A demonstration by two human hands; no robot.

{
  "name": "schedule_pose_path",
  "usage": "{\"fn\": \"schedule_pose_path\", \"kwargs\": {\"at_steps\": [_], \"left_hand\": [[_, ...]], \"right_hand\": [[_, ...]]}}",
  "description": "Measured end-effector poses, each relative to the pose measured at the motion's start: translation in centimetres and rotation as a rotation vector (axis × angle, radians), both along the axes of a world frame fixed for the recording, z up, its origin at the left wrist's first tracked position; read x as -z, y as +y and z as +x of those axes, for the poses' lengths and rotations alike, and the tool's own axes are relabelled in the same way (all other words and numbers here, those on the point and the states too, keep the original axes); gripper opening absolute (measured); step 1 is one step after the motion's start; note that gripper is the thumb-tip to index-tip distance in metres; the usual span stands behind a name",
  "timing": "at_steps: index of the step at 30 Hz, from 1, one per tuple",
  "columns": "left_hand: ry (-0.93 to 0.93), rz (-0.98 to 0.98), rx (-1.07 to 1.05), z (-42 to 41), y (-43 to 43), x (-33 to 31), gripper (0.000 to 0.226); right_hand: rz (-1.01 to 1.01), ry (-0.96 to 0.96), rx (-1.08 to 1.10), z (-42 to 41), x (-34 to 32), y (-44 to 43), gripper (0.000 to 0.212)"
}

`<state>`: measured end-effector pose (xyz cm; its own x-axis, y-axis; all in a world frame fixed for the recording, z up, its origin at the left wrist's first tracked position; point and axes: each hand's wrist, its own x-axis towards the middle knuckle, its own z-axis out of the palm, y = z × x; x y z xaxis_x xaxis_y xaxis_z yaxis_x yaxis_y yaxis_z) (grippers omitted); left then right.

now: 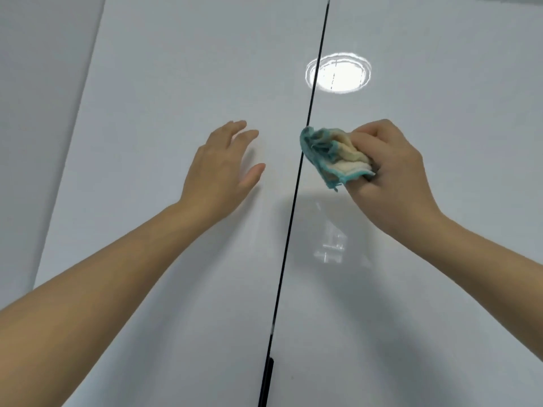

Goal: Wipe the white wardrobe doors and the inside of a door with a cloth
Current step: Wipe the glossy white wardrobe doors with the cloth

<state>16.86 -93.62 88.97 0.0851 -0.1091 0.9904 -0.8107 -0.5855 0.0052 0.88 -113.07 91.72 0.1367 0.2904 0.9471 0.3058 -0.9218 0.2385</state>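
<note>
Doors: 2, white, glossy, closed. The left door [164,83] and right door [440,69] are filling the whole view, meeting at 1 dark gap [296,183] that is running from top to bottom.
Glare: 1 round lamp reflection [338,73] is showing on the right door, just right of the gap and above the hands.
Handle: 1, black [266,380], sitting on the gap at the bottom edge.
Hands: 2, forearms bare. The left hand [223,168] is reaching to the left door with fingers straight and slightly spread, holding nothing. I cannot tell whether it is touching the panel. The right hand [393,174] is hovering at the right door, fingers curling tight round the cloth.
Cloth: 1 [332,155], cream with teal edging, bunched. It is sticking out of the right fist toward the left, its far tip reaching the gap. It is lying between the two hands and apart from the left hand.
</note>
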Motion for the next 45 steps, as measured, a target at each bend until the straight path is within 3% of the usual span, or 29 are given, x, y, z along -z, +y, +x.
{"fn": "schedule_pose_path", "kwargs": {"at_steps": [7,16,21,24,27,33,37,45], "left_hand": [[0.034,-0.031,-0.015,-1.9,-3.0,-6.2,0.053],[-0.058,-0.020,-0.062,-1.4,-5.2,-15.4,0.054],[-0.115,-0.062,0.049,-1.0,-7.8,-18.8,0.048],[-0.181,-0.091,0.061,0.5,-8.8,-18.5,0.048],[-0.258,-0.099,0.069,1.5,-9.1,-18.2,0.054],[-0.227,-0.113,0.023,1.6,-9.1,-17.9,0.061],[-0.203,-0.104,0.013,1.4,-9.0,-17.8,0.048],[-0.199,-0.120,0.031,1.5,-9.0,-17.7,0.047]], "right_hand": [[-0.090,-0.164,0.228,1.0,-7.7,-0.9,0.030],[0.059,-0.355,0.430,4.4,-19.3,0.3,0.022],[0.056,-0.430,0.531,6.2,-24.7,2.5,0.023],[0.032,-0.334,0.519,9.0,-24.9,3.2,0.031],[-0.018,-0.372,0.496,10.8,-24.3,2.7,0.037],[-0.024,-0.357,0.492,10.3,-25.6,1.9,0.032],[0.008,-0.361,0.477,9.8,-25.8,1.1,0.029],[0.043,-0.352,0.490,7.7,-26.2,-2.2,0.035]]}}
